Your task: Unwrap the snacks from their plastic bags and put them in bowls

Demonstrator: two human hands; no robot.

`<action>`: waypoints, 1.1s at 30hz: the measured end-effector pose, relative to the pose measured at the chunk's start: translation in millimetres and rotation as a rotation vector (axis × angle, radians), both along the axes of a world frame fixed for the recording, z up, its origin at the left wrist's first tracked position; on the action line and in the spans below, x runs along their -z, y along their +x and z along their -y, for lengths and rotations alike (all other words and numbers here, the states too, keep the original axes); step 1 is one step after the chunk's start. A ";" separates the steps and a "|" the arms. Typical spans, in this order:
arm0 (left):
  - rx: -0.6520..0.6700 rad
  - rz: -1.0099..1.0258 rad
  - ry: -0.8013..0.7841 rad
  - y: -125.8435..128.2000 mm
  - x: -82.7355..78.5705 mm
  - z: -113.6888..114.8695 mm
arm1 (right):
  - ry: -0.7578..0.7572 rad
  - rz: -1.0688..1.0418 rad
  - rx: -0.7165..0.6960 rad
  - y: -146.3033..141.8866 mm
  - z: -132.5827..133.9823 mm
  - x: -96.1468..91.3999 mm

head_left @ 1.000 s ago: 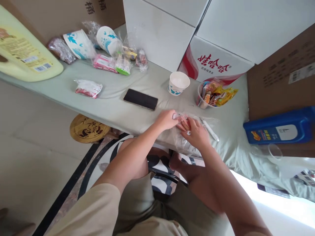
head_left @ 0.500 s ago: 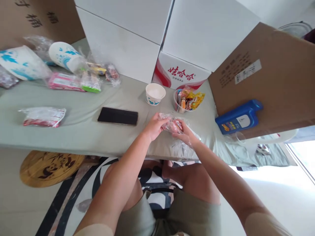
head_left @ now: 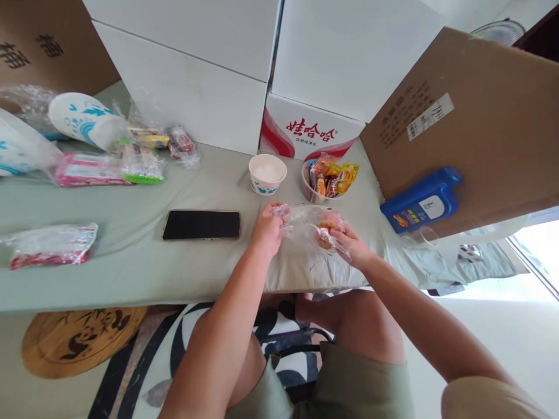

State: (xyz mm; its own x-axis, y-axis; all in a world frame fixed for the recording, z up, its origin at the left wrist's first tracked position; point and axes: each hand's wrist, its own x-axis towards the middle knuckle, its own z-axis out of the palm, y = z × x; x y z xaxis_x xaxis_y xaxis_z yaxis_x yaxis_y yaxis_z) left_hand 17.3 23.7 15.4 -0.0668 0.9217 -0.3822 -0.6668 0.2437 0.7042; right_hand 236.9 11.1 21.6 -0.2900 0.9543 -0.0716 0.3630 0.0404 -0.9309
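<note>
Stretched between my two hands is a clear plastic bag [head_left: 301,218] with small wrapped snacks [head_left: 327,227] bunched at its right end. My left hand [head_left: 268,230] pinches the bag's left end. Around the snacks and the film at the right, my right hand [head_left: 351,243] is closed. Just beyond my hands stand a white paper bowl [head_left: 267,174] with a blue leaf print and a clear tub [head_left: 307,185] filled with colourful wrapped snacks [head_left: 334,174]. A black phone [head_left: 201,225] lies flat to the left of my left hand.
Paper cups [head_left: 82,119] in film and several packets lie at the far left, with a red-and-white packet [head_left: 55,245] nearer. White boxes [head_left: 187,81] stand behind. At right, a blue bottle [head_left: 421,201] leans against a cardboard carton [head_left: 463,139].
My hands have moved apart, the right one going right with the snacks, so the bag is now drawn out between them. The camera view has shifted slightly.
</note>
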 end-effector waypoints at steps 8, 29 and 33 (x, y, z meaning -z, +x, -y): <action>-0.104 -0.104 -0.097 -2.0 -0.8 -7.1 | 0.157 0.007 0.272 8.7 -74.0 -68.8; -0.115 -0.131 -0.097 -4.5 -3.9 -8.2 | 0.456 1.096 0.012 -47.3 -128.2 -101.3; -0.132 -0.137 -0.110 -5.0 -5.8 -5.6 | 0.620 0.712 -0.063 -36.6 -47.2 -75.7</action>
